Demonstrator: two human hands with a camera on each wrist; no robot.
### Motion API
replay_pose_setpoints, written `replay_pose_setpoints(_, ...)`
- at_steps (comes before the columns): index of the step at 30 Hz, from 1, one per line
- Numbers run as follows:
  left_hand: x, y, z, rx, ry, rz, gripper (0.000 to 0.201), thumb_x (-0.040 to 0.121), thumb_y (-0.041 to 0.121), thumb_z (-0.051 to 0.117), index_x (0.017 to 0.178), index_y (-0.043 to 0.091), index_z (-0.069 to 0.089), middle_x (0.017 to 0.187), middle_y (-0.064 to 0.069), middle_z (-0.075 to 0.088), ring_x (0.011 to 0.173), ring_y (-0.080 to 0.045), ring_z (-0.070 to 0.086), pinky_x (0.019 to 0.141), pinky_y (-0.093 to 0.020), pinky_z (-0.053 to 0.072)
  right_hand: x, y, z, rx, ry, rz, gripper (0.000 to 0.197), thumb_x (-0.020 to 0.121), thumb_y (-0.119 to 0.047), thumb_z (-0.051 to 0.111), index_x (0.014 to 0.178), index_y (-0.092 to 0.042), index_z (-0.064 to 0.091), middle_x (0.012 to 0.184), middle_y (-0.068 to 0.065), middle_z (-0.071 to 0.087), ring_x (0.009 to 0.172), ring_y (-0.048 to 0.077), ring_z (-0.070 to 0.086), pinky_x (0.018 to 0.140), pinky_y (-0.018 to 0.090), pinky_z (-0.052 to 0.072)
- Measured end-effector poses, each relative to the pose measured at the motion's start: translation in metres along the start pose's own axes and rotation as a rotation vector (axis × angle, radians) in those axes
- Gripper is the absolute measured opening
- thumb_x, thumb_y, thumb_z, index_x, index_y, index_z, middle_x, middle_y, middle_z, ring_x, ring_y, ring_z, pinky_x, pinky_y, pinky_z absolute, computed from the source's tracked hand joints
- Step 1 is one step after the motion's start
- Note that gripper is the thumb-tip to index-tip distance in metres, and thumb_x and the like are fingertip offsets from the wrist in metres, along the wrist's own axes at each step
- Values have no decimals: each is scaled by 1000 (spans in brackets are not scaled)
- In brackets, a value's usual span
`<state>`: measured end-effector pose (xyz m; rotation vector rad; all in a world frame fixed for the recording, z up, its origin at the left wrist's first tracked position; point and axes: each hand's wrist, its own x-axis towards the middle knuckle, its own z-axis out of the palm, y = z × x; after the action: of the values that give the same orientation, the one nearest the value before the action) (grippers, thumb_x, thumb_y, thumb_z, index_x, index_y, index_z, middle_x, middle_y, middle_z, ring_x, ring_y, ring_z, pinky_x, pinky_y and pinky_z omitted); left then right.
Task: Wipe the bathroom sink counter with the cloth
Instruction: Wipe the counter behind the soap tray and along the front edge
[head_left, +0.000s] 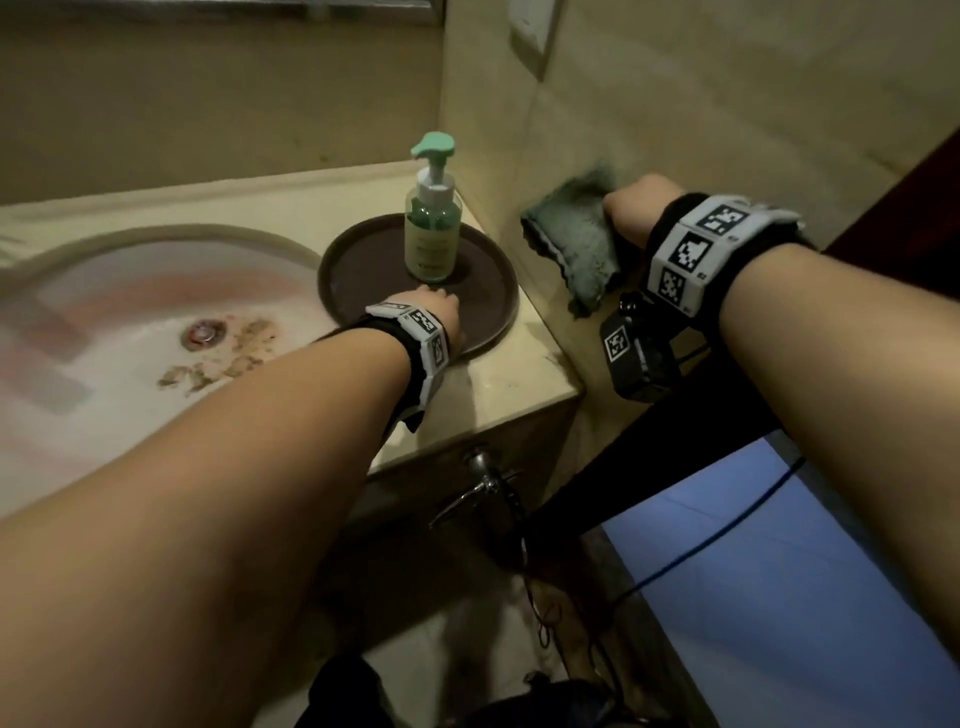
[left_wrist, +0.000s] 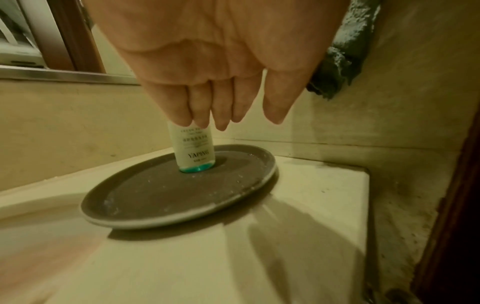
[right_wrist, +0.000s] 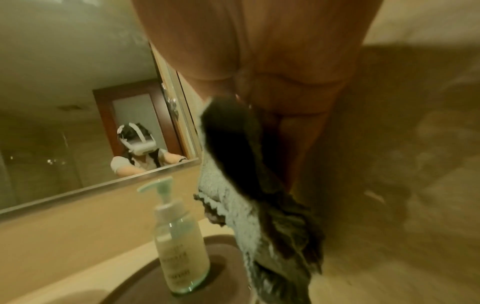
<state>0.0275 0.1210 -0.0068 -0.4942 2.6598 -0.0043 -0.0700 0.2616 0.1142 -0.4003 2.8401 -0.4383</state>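
Currently, the scene reads as follows.

Left arm: extended forward and slightly right across the front of the surface (head_left: 498, 384), forearm bare, a marker band on the wrist.

Left hand (head_left: 434, 306): palm down over the near part of the round brown tray (head_left: 358, 244). In the left wrist view the fingers (left_wrist: 221, 107) are straight, held side by side and pointing toward the soap bottle (head_left: 432, 228); the thumb lies slightly apart from them. The fingers grip nothing. Whether the fingertips touch the tray or the bottle cannot be told.

Right arm: raised higher than the left and reaching forward toward the side wall (head_left: 727, 104), with a marker band and a small black camera unit on the wrist.

Right hand (head_left: 636, 208): closed around one end of the cloth (head_left: 576, 239), fingers curled into its folds.

Cloth: green, folded and bunched, held in the air beside the side wall, to the right of the tray and clear of the surface. Its free end hangs downward.

Soap bottle: clear pump bottle with a green pump head, upright near the middle of the tray.

Tray: flat on the right-hand corner of the surface, just beside the sink basin (head_left: 156, 291).

Sink basin: brown residue lies around the drain (head_left: 205, 332).

Mirror (right_wrist: 64, 102): mounted above the back of the surface; it reflects a person wearing a head rig.
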Motion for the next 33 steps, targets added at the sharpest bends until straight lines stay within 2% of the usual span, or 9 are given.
replay_pose_setpoints(3,6,12,20,29,-88,-8,68,93,37,53,149,11,24,155,-7,27,142,-27,28,111,-49,33,-1,8,18,-131,-73,1,38,102,-12,31,131,5,48,137,23,49,127,33,48,99,34,41)
replay_pose_setpoints(8,12,19,45,40,-180,-8,63,95,31,50,149,11,23,157,-7,21,144,-28,26,113,-49,31,10,9,68,-178,-75,-114,36,101,-15,33,131,-1,47,134,20,52,124,34,51,99,36,42)
replay_pose_setpoints(11,10,19,60,62,-196,20,67,95,28,52,150,12,19,160,-8,9,146,-28,19,115,-45,28,2,30,118,-276,-276,-157,36,96,-15,44,131,-4,50,135,18,53,124,32,51,98,34,43)
replay_pose_setpoints(14,1,20,62,51,-156,64,60,99,22,41,151,10,14,161,-7,0,148,-25,9,118,-41,23,-6,50,150,-381,-428,-170,44,92,-16,49,135,-10,46,139,15,50,127,30,49,104,36,41)
replay_pose_setpoints(19,-1,27,72,23,-183,100,68,97,23,46,152,12,8,161,-3,-2,149,-21,8,117,-41,25,5,51,152,-247,-240,-238,44,93,-21,39,135,-11,43,139,14,47,126,31,49,102,38,43)
replay_pose_setpoints(22,-2,35,83,-11,-229,51,77,93,31,54,151,9,9,161,-5,0,149,-24,9,116,-45,26,14,55,168,-304,-303,-371,56,98,-29,38,149,-12,21,157,12,18,146,29,16,119,40,21)
replay_pose_setpoints(24,-4,40,85,-85,-239,15,80,93,33,54,152,8,6,161,-5,-4,149,-25,4,118,-43,22,19,61,181,-396,-356,-395,61,100,-34,31,152,-17,6,161,8,-3,148,28,-4,121,43,9)
replay_pose_setpoints(29,-7,45,90,-164,-188,9,81,96,36,48,151,6,-2,160,-8,-10,148,-29,-2,120,-38,10,31,71,208,-409,-324,-389,61,100,-35,28,152,-16,2,160,10,-9,148,30,-6,122,41,4)
replay_pose_setpoints(33,-7,43,90,-175,-197,20,82,96,37,48,152,9,-5,160,-7,-13,148,-28,-5,120,-38,9,44,65,207,-351,-302,-284,60,100,-32,27,152,-16,3,160,8,-9,148,27,-6,120,39,3)
